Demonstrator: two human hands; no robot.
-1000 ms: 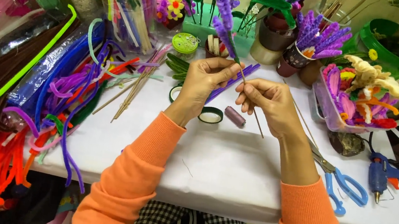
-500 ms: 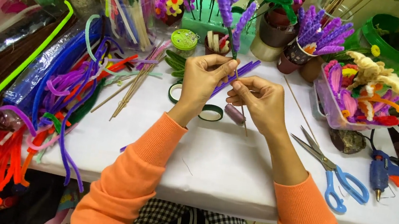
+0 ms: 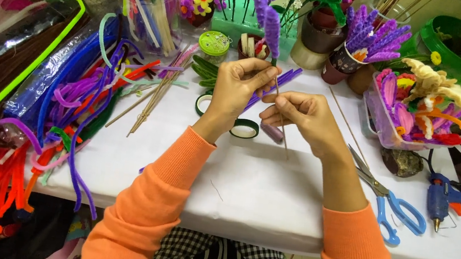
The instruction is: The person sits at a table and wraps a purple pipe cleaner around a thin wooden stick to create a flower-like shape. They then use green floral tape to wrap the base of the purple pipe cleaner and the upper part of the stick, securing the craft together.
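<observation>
You hold a thin wooden stick (image 3: 279, 115) nearly upright above the white table, leaning slightly so its bare lower end points down to the right, just above the tabletop. A fuzzy purple pipe-cleaner spike (image 3: 272, 31) is wound tight around its upper end, forming a slim lavender-like head that rises above your fingers. Your left hand (image 3: 240, 84) pinches the stick right under the spike; your right hand (image 3: 300, 115) grips the stick lower down.

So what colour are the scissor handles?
Blue, on the scissors lying on the white table; head view.
</observation>
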